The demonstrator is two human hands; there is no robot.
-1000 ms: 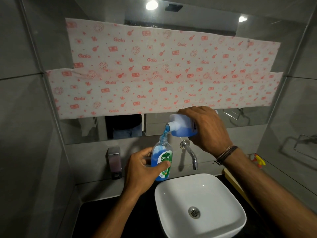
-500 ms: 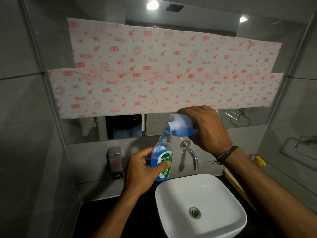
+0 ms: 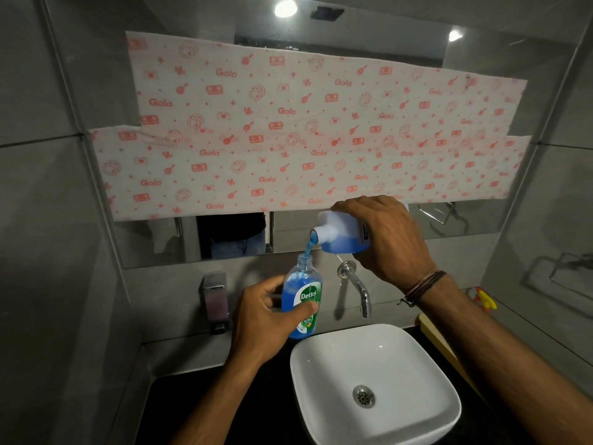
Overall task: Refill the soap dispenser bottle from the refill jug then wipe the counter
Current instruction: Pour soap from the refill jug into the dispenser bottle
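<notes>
Grey-tiled washroom, black counter; hands gripping soap bottle and refill jug.

A left hand holds a clear soap bottle upright, above the dark desk and just left of a white sink. A right hand tips a white refill jug sideways above it. Blue soap streams from the spout into the bottle's open neck. A chrome tap juts from the wall behind.
</notes>
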